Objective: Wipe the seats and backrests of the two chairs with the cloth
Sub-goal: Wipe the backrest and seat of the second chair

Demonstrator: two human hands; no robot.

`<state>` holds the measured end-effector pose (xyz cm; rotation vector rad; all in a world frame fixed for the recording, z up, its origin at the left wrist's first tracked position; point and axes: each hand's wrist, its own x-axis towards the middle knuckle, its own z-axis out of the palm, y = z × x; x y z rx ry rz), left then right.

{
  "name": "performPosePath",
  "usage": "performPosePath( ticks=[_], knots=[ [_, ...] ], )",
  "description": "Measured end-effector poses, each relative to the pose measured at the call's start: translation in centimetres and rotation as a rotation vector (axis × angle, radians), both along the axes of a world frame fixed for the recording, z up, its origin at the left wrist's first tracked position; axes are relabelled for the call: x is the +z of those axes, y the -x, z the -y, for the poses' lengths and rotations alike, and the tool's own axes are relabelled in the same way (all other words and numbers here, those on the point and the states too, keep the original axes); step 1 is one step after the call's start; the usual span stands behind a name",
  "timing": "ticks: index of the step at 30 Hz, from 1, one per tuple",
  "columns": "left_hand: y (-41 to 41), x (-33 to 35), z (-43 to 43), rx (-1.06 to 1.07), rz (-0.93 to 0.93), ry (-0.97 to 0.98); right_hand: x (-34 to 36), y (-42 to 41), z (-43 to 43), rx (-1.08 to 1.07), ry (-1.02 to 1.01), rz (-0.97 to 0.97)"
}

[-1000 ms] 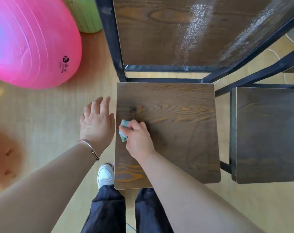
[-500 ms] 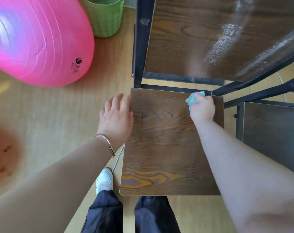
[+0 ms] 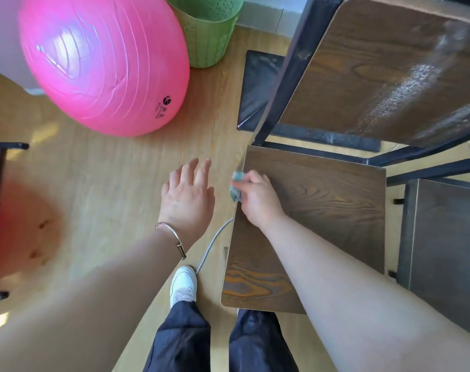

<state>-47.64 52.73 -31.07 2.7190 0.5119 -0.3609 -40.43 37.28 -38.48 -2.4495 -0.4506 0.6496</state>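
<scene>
We saw the pink ball [image 3: 102,63] at 10 o'clock | our left hand [image 3: 187,200] hung relaxed over the floor, fingers spread, holding nothing | our right hand [image 3: 258,202] clutched the cloth [image 3: 235,186] against the seat [image 3: 322,210] at its 9 o'clock edge | backrest [image 3: 389,71] at 1 o'clock | second chair [image 3: 448,251] at 3 o'clock

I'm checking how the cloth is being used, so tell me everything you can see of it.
The cloth is teal and soft-looking, bunched into a wad. The right hand grips it with curled fingers, so only its left end shows. It sits at the left edge of the near chair's wood-grain seat, toward the back, seemingly pressed on that edge. Its full size is hidden.
</scene>
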Motion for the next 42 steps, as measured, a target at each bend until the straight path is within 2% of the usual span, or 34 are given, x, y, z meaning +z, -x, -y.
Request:
performPosePath(
  ticks=[3,5,7,12,14,15,23,33,39,42],
  knots=[
    [-0.1,2.3,-0.3,-0.005,0.037,0.007,2.0,2.6,2.4,-0.194,-0.034,-0.064],
    [-0.8,4.1,-0.3,-0.026,0.065,0.008,4.9,2.8,3.8,-0.351,-0.048,0.059],
    [-2.1,5.9,-0.2,-0.039,0.107,0.014,9.2,1.4,4.4,-0.382,-0.116,0.277],
    [-5.4,9.3,-0.4,-0.041,0.24,0.01,21.9,-6.5,2.8,-0.108,-0.293,0.985],
    [-6.2,9.8,-0.5,-0.04,0.272,0.011,24.2,-9.3,1.4,0.003,-0.28,1.136],
    [-6.5,9.9,-0.6,-0.04,0.278,0.009,24.2,-10.2,0.7,0.043,-0.255,1.151],
    [-7.7,8.5,-0.4,-0.027,0.283,0.02,14.1,-9.5,1.3,0.215,0.002,0.96],
    [-6.5,4.3,-1.2,0.005,0.225,0.02,4.2,-6.6,0.0,0.083,0.076,0.636],
    [-5.6,2.6,-1.2,0.021,0.175,0.032,1.1,-5.8,-0.8,-0.011,0.089,0.459],
    [-5.2,2.4,-1.0,0.027,0.163,0.039,0.6,-6.0,-0.9,-0.055,0.027,0.32]
  ],
)
